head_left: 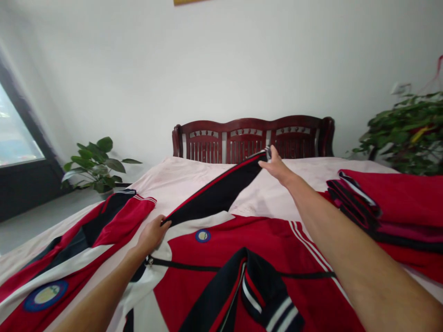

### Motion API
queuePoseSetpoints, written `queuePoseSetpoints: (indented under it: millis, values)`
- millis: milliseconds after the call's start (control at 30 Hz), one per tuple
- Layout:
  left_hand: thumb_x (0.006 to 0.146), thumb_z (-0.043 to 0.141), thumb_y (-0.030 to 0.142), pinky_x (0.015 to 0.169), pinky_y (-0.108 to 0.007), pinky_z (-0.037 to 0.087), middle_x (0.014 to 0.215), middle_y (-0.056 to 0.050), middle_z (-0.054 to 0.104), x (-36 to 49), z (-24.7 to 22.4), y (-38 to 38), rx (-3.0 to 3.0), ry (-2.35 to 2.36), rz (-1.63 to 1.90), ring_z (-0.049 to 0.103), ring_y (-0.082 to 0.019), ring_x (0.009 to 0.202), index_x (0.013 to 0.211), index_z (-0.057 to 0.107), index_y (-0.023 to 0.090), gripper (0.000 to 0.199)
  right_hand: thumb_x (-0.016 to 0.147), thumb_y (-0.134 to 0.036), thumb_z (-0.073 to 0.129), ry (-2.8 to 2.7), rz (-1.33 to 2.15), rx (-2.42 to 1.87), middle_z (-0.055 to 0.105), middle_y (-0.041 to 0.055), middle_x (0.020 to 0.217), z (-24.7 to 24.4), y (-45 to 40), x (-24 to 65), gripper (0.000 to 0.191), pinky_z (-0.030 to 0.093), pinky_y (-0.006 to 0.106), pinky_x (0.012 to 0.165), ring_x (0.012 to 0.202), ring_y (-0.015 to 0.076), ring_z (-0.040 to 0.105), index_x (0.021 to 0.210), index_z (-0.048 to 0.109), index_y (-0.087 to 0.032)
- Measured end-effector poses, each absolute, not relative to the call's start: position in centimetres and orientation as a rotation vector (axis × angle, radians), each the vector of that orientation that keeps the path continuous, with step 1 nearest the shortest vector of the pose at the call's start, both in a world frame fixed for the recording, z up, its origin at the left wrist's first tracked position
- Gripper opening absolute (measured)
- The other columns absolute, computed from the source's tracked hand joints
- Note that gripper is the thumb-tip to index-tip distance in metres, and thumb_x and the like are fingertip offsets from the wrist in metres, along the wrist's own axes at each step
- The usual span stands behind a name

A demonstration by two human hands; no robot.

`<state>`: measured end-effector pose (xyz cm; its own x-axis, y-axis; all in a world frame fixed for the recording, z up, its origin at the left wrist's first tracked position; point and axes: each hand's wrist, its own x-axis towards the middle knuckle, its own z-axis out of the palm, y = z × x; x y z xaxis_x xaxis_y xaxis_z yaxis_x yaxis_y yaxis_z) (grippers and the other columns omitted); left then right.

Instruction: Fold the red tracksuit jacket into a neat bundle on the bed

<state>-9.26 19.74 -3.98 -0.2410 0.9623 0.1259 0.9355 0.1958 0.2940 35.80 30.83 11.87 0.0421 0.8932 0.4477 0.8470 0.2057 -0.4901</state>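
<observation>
A red, white and navy jacket [263, 237] with a round blue badge lies spread on the pink sheet in front of me. One dark sleeve with a red stripe [216, 191] is stretched up and to the right between my hands. My left hand [154, 234] is closed on the sleeve's lower end, near the white shoulder part. My right hand [275, 165] pinches its striped cuff end, raised before the headboard. The other navy sleeve, with white cuff stripes, lies folded across the jacket's front at the bottom.
Another red, navy and white garment [126, 226] lies at the left. A stack of folded red and dark clothes [408, 198] is at the right. Behind the bed [190, 173] stands a dark wooden headboard [247, 138]. Plants [97, 163] flank the bed.
</observation>
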Motion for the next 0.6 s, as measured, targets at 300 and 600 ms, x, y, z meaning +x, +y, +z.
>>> queuePoseSetpoints:
  millis: [300,600]
  values:
    - [0.097,0.047,0.033,0.104,-0.044,0.044,0.14,-0.014,0.058,-6.8,-4.8,15.2,2.292,2.327,0.338,0.055,-0.031,0.127,0.137,0.057,0.019,0.044,0.093,-0.031,0.05,-2.092,0.079,-2.051,0.046,0.0191,0.153,-4.2,20.7,36.8,0.054,0.027,0.057,0.116,0.144,0.0351,0.037,0.144,0.05,-0.013]
    - [0.097,0.049,0.036,0.116,-0.052,0.035,0.15,-0.011,0.052,-2.3,-9.5,7.4,2.697,2.016,0.384,0.046,-0.031,0.14,0.146,0.051,0.026,0.05,0.094,-0.045,0.033,-2.239,-0.08,-2.071,0.044,0.0102,0.156,-8.7,12.3,43.5,0.061,0.036,0.055,0.114,0.143,0.0298,0.041,0.15,0.046,-0.023]
